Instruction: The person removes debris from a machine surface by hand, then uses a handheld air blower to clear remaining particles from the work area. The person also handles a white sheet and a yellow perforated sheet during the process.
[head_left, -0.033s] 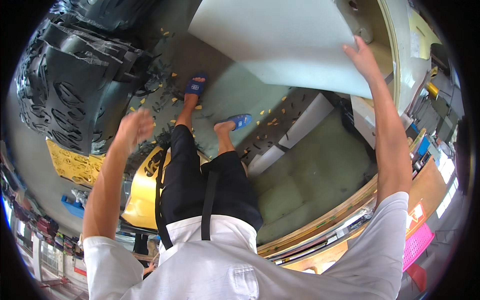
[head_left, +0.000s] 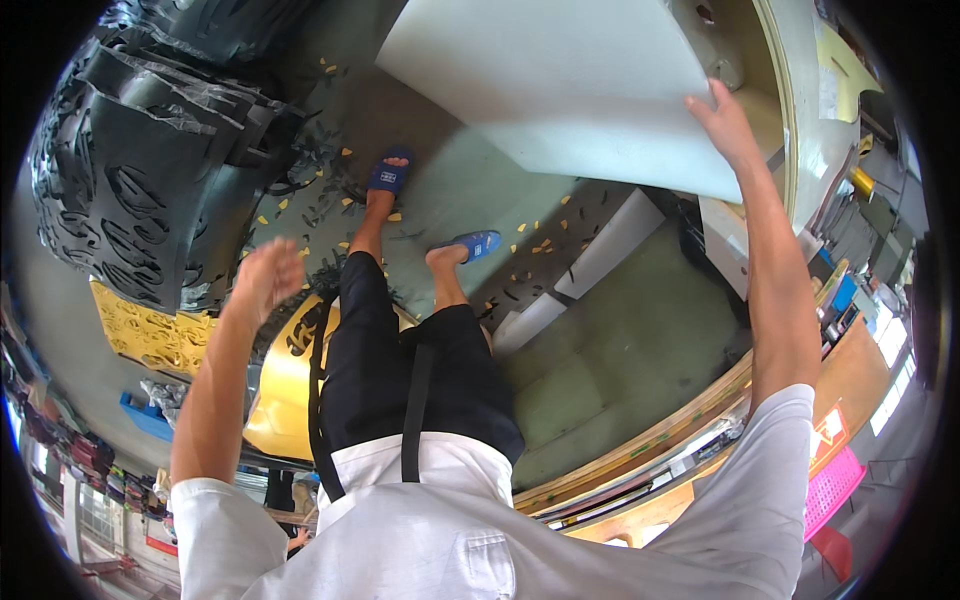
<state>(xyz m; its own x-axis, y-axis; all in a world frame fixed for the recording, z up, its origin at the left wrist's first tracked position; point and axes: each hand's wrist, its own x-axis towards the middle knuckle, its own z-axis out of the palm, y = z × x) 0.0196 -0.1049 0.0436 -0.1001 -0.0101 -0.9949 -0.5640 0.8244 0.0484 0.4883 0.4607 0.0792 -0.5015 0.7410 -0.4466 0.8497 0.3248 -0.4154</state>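
Note:
My right hand (head_left: 724, 122) grips the right edge of a large pale grey-white sheet (head_left: 570, 85), thumb and fingertips at its rim. The sheet slants across the upper middle, beside a cream cabinet-like frame. My left hand (head_left: 270, 277) hangs in the air at left, its fingers blurred by motion; nothing shows in it. Nearest to that hand is a stack of black sheets (head_left: 150, 190) with curved cut-outs. Below it are a yellow sheet (head_left: 150, 325) with cut-out shapes and a glossy yellow piece (head_left: 285, 390) beside my leg.
Blue slippers (head_left: 390, 172) are on my feet. Small yellow and black scraps (head_left: 540, 245) litter the floor. White strips (head_left: 610, 245) lie to the right, by a green-grey surface (head_left: 620, 350). A wooden-edged stack (head_left: 640, 440) stands near my right side; a pink basket (head_left: 835, 490) is behind.
My left hand has dropped slightly toward me. My right hand keeps its grip on the sheet's edge, nearly still.

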